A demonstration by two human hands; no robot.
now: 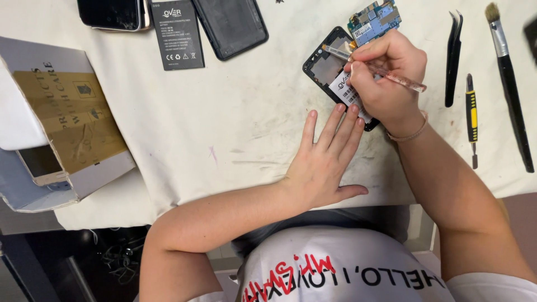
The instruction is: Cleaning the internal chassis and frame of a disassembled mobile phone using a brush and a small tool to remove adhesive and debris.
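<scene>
Opened phone (335,75), back cover off, lay face down on the white cloth-covered table (235,134) at upper centre-right, its blue-green circuit board (373,21) tilted up out of the top end. Judged light, thin, stiff in the frame but fragile; board and any ribbon joints would not take bending, so best held by the black frame edges, not the board. Right hand (386,72) sat over the phone's lower half, fingers curled tight in a pen grip round a slim clear pinkish tool (391,75), its metal tip reaching into the frame's recess near the top. Left hand (324,162) lay flat on the cloth just below the phone, fingers spread and straight, holding nothing, fingertips touching or almost touching the phone's lower edge; couldn't tell which. Right of the phone, apart from it: black tweezers (454,56), a small yellow-and-black screwdriver (472,117), a long black-handled brush (509,84). Top left, well apart: a black battery (178,33), a black back cover (230,25), another dark phone (112,12) at the frame edge. Far left, an open cardboard box (61,123) with a pale phone (40,163) tucked under its flap. Nothing blocked the phone itself except the right hand covering it; tweezers sat nearest the working wrist.
</scene>
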